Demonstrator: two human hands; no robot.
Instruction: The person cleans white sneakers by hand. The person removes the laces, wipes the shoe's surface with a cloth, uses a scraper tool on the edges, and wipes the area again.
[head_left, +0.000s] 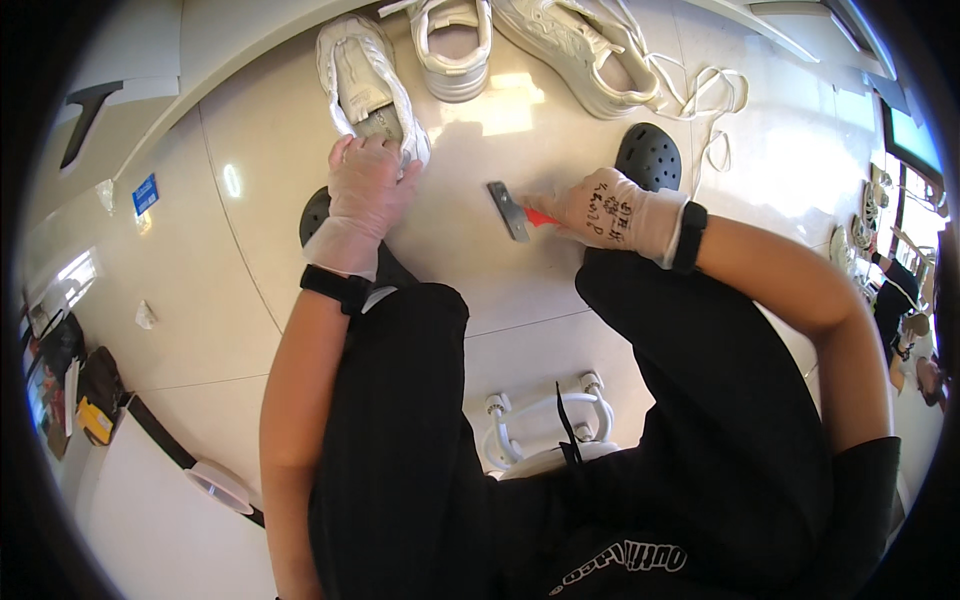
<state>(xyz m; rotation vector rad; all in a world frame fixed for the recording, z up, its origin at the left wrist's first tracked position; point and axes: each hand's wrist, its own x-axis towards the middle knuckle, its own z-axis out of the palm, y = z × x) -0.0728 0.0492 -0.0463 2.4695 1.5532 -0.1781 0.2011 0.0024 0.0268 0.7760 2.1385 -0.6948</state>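
Note:
Both hands wear thin clear gloves. My left hand (375, 187) grips the heel end of a white sneaker (360, 71) at the upper left, whose opening shows a pale insole and tongue. In my right hand (600, 206), which bears handwriting on its glove, is a scraper (508, 211) with a red handle and a flat metal head, held above the floor between my knees. A second white shoe (454, 82) stands to the right of the first. Further right lies another white sneaker (592, 71) with loose laces (694, 97).
Dark perforated clogs (649, 157) are on my feet. A white wheeled stool (592, 397) is beneath me. A blue packet (145, 193) and a crumpled scrap (145, 315) lie on the tiled floor at left. More shoes (840, 247) and another person (926, 375) are at far right.

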